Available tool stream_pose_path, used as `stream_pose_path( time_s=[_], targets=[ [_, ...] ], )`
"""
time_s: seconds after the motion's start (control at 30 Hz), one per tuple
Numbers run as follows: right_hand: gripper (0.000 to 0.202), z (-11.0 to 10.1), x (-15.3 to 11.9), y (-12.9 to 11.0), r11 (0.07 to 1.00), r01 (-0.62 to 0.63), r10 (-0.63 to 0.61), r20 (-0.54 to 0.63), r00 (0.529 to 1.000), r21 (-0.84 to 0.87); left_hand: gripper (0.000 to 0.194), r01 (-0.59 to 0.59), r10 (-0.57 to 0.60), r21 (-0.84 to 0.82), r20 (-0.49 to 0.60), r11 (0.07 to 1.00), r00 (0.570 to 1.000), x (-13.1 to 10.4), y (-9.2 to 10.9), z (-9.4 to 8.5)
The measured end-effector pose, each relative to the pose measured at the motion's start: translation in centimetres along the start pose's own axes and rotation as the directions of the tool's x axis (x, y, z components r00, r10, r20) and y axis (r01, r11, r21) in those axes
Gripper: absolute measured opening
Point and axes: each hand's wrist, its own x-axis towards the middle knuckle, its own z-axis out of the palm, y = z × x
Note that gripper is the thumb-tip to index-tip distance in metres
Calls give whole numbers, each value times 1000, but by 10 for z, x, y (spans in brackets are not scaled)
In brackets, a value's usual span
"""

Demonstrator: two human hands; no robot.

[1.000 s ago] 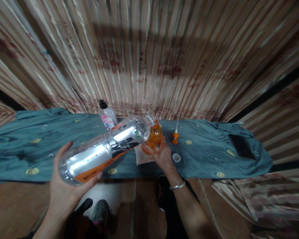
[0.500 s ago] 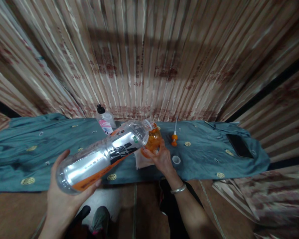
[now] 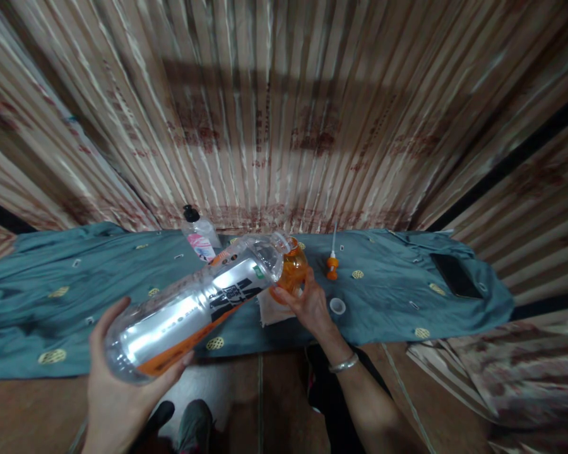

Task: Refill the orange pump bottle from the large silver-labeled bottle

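Note:
My left hand (image 3: pixel 123 384) is wrapped round the base of a large clear plastic bottle (image 3: pixel 189 309) with a silver and orange label. The bottle tilts, its uncapped neck up at the mouth of a small orange bottle (image 3: pixel 293 261). My right hand (image 3: pixel 307 302), with a bracelet at the wrist, grips that orange bottle. A folded white cloth (image 3: pixel 274 310) lies beneath it. Right of my right hand lie an orange pump top (image 3: pixel 332 268) with a pale tube and a white cap (image 3: pixel 337 306). Whether liquid is flowing I cannot make out.
A clear pump bottle with a black top and pink label (image 3: pixel 200 236) stands at the back left. At the right lies a black phone (image 3: pixel 455 275). Blue-green patterned cloth (image 3: pixel 383 309) covers the narrow table, with a striped curtain (image 3: pixel 284 126) behind.
The large bottle's base has dipped slightly, and its neck stays at the orange bottle's mouth. Both hands keep their grips. The view has shifted a little.

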Motion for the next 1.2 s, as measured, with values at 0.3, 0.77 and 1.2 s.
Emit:
stream_pose_path(
  time_s=[0.3,0.77,1.2],
  targets=[
    [72,0,0,0,1000,-1,1,1,1000,7,125,-37,37,0,-10,999,999,0,4,3],
    [60,-7,1,-8,997,-51,49,38,998,49,120,-46,46,-5,-25,999,999,0,-5,2],
    [62,-6,1,-7,999,-49,48,25,999,12,114,-101,102,47,-25,994,994,-1,6,2]
  ],
)
